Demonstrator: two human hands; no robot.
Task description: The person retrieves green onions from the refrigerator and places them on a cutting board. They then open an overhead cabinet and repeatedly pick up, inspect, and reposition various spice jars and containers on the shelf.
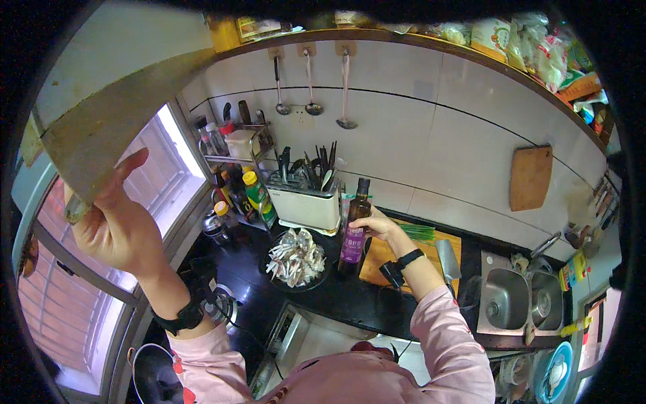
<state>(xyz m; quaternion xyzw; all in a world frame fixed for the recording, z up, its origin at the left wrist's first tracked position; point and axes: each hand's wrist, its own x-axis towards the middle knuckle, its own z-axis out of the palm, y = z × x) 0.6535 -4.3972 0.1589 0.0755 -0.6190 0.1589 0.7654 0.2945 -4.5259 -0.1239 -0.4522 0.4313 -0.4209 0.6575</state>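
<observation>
My right hand (376,223) is wrapped around a dark glass bottle (360,207) with a purple label that bears writing. The bottle is upright over the dark counter, its dark top in place. Beside it, a heap of silvery cut fish pieces (296,258) lies on a dark plate (317,283). High at the left, my left hand (121,232) is raised to the lower edge of what looks like a range hood (116,111). A small greenish, glassy part (76,209) shows at its fingers; whether they grip it is unclear.
Right of the bottle, a wooden cutting board (376,257) holds green stalks (416,232) and a cleaver (448,260). Behind the fish stands a white utensil holder (305,204). A seasoning rack (237,159) and gas burner (220,303) are leftward, a double sink (504,303) rightward.
</observation>
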